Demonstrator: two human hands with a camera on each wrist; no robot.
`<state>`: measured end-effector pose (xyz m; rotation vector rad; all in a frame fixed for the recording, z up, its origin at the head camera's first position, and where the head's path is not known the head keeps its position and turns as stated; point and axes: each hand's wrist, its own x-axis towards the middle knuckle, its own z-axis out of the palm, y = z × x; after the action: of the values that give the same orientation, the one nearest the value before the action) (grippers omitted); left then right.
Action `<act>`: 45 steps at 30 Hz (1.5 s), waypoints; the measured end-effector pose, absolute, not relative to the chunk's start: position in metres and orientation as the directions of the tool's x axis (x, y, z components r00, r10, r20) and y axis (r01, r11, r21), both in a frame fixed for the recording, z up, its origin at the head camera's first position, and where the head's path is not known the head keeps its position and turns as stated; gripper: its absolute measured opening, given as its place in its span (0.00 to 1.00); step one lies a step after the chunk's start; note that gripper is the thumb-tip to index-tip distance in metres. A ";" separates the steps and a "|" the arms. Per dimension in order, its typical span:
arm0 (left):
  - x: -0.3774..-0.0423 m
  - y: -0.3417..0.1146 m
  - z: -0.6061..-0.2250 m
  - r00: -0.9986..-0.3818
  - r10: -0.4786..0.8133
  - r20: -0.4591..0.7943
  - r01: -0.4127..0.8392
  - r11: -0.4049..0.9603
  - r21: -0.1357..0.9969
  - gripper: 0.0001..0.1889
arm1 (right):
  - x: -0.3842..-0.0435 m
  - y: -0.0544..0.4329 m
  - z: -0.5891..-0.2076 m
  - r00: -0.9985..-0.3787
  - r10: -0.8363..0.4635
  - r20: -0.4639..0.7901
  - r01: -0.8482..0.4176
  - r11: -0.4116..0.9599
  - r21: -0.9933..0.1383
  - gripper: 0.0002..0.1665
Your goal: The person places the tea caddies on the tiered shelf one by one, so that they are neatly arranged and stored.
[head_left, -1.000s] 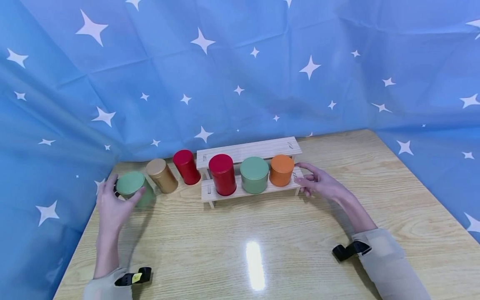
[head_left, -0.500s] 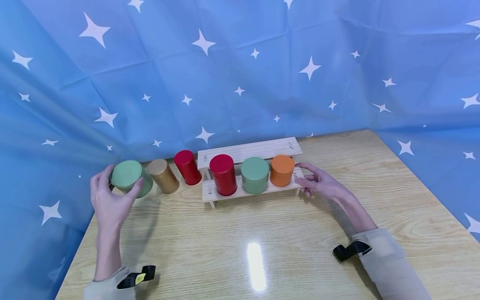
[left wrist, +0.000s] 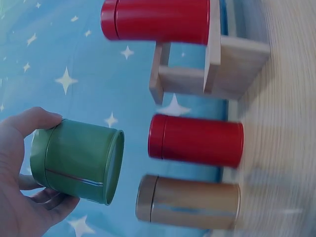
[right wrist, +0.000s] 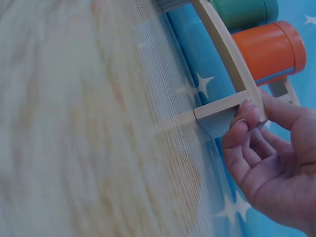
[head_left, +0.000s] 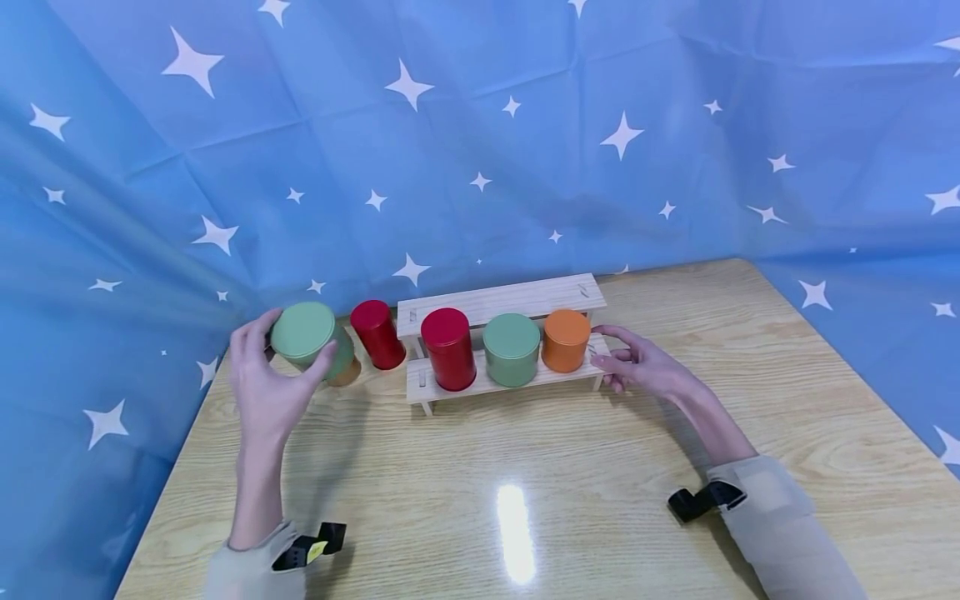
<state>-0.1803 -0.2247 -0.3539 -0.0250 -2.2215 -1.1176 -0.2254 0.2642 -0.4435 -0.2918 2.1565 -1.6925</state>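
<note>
My left hand (head_left: 273, 400) grips a green tin canister (head_left: 303, 335) by its sides, thumb on the right. Raised off the table, the canister (left wrist: 79, 160) hides most of a gold canister (head_left: 345, 373) in the head view; the left wrist view shows it apart from that gold canister (left wrist: 195, 202). With its fingertips, my right hand (head_left: 645, 367) pinches the right end of the lower shelf of a two-tier wooden rack (head_left: 495, 300). The right wrist view shows the fingers (right wrist: 242, 116) at the shelf's corner, by its leg.
On the rack's lower shelf stand a tall red canister (head_left: 448, 350), a green canister (head_left: 512, 352) and an orange canister (head_left: 566, 342). Another red canister (head_left: 378, 335) stands left of the rack. A blue star-patterned cloth (head_left: 480, 133) hangs behind the wooden table (head_left: 420, 500).
My left hand has lifted the green canister from the table's left and carried it rightward, in front of the gold canister. The right hand keeps its place at the rack.
</note>
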 end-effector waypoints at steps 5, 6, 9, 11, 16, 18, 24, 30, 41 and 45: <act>-0.184 -0.209 -0.351 -0.788 -0.245 0.565 0.317 0.625 0.713 0.37 | -0.225 0.264 -0.443 -0.907 -0.386 -0.167 0.069 0.255 -0.964 0.41; -0.184 -0.207 -0.350 -0.787 -0.245 0.566 0.322 0.621 0.715 0.37 | -0.225 0.264 -0.443 -0.908 -0.384 -0.169 0.071 0.255 -0.964 0.41; -0.186 -0.199 -0.348 -0.785 -0.249 0.567 0.332 0.604 0.725 0.37 | -0.225 0.264 -0.443 -0.906 -0.384 -0.175 0.079 0.253 -0.964 0.42; -0.188 -0.193 -0.346 -0.784 -0.256 0.566 0.337 0.589 0.734 0.37 | -0.225 0.264 -0.444 -0.906 -0.384 -0.178 0.083 0.250 -0.965 0.42; -0.192 -0.180 -0.342 -0.777 -0.276 0.566 0.347 0.562 0.751 0.39 | -0.226 0.265 -0.445 -0.906 -0.384 -0.176 0.084 0.245 -0.966 0.41; -0.193 -0.175 -0.340 -0.773 -0.281 0.568 0.354 0.552 0.755 0.39 | -0.226 0.265 -0.445 -0.906 -0.385 -0.175 0.082 0.246 -0.966 0.41; -0.197 -0.160 -0.334 -0.773 -0.292 0.564 0.378 0.502 0.778 0.39 | -0.226 0.265 -0.445 -0.904 -0.391 -0.175 0.081 0.244 -0.966 0.42; -0.202 -0.144 -0.325 -0.766 -0.279 0.579 0.417 0.469 0.778 0.39 | -0.225 0.265 -0.444 -0.905 -0.389 -0.174 0.082 0.241 -0.967 0.41; -0.211 -0.109 -0.313 -0.718 -0.176 0.673 0.560 0.428 0.709 0.40 | -0.226 0.265 -0.445 -0.903 -0.398 -0.163 0.073 0.233 -0.970 0.41; -0.214 -0.092 -0.310 -0.720 -0.148 0.678 0.578 0.414 0.703 0.39 | -0.226 0.265 -0.445 -0.903 -0.400 -0.160 0.071 0.227 -0.971 0.41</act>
<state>-0.2141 -0.0916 -0.3098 -0.3638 -1.9866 -1.3558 -0.2255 0.2651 -0.4449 -0.3035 2.1312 -1.7184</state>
